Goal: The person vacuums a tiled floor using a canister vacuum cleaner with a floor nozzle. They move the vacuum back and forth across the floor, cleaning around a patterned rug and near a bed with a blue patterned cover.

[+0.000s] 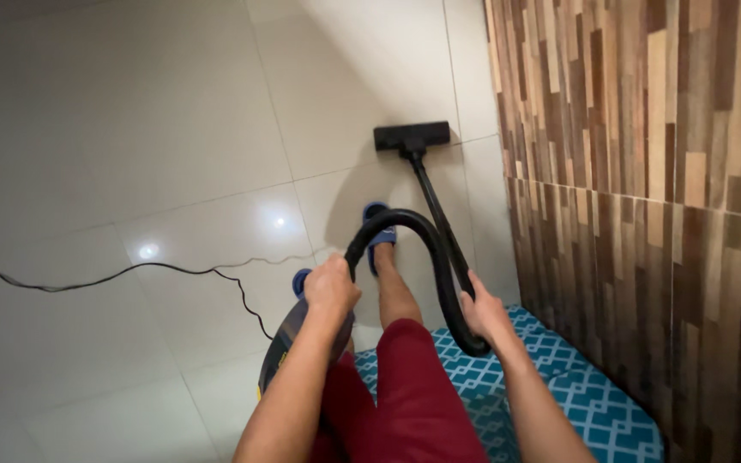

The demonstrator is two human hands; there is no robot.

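Hose (422, 236) loops between both hands: left hand (330, 285) wraps it, right hand (484, 310) grips the wand (439, 214). Cord (130, 270) left of the hands could snag a foot.

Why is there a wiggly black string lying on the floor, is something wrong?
Nothing looks wrong. The black cord runs loosely over the tiles to the vacuum body under the left hand. The right hand grips the hose.

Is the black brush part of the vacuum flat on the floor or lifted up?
Flat on the floor: the floor head lies against the pale tiles beside the wood-pattern wall, wand slanting up.
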